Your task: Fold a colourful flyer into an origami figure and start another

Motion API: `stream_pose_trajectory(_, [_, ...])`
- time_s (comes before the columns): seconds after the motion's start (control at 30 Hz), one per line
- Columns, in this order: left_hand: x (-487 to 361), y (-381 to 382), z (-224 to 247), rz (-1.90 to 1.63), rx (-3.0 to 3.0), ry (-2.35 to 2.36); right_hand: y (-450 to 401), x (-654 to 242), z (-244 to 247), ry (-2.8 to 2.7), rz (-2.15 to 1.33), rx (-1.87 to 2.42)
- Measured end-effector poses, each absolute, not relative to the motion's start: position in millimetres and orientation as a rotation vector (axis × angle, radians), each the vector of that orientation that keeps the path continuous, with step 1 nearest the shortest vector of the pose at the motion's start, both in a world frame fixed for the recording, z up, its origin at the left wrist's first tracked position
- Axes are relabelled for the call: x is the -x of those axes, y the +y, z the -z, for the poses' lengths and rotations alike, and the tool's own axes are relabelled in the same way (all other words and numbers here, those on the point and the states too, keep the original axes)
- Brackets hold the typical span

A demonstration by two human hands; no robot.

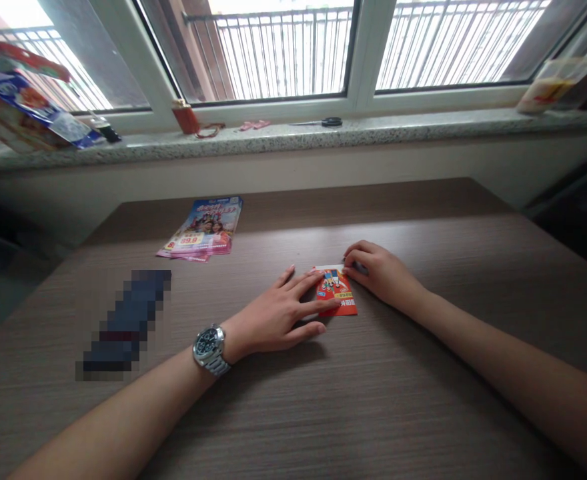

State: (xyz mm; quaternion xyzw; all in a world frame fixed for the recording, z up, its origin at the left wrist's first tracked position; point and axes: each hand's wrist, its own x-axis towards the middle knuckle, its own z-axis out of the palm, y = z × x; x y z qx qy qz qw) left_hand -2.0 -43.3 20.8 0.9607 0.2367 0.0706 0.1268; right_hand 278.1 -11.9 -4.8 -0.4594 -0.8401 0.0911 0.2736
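A small red printed leaflet (332, 285), which looks folded, lies on the table with a white strip showing along its far edge. My left hand (278, 317) rests on it from the left, fingers spread and stretched out, with a silver watch (209, 343) on the wrist. At the leaflet's far right corner, my right hand (386, 272) is closed, with thumb and curled fingers pinching the edge. Part of the leaflet's left side is covered by my left fingers.
A stack of colourful flyers (208, 227) lies at the back left of the brown table (423, 400). Nearer is a pixelated dark object (128, 320). On the stone windowsill (273, 139) are scissors (331, 122), a red-orange bottle-like object (186, 118), packaging (28, 110) and a plastic cup (548, 87).
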Motion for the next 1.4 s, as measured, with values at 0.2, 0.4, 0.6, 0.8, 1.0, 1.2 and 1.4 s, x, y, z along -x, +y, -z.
stream_pose_trajectory(0.2, [2,-44,-21,-0.188,-2.820,0.699,3,-276,5,-2.231,-0.283,1.236])
stream_pose_trajectory(0.4, [2,-43,-20,-0.172,-2.838,0.699,4,-277,11,-2.237,-0.242,1.219])
stream_pose_trajectory(0.6, [2,-42,-20,-0.188,-2.840,0.684,0,-280,10,-2.308,-0.211,1.107])
stream_pose_trajectory(0.8, [5,-41,-23,-0.256,-2.888,0.765,-3,-285,9,-2.461,-0.114,0.925])
stream_pose_trajectory(1.0, [6,-39,-24,-0.364,-2.932,1.009,-9,-290,2,-2.542,-0.077,0.823])
stream_pose_trajectory(1.2, [7,-38,-19,-0.379,-2.882,1.111,-17,-286,-3,-2.574,-0.128,0.750])
stream_pose_trajectory(1.4, [9,-42,-21,-0.229,-2.947,0.962,-18,-281,-1,-2.468,-0.278,0.812])
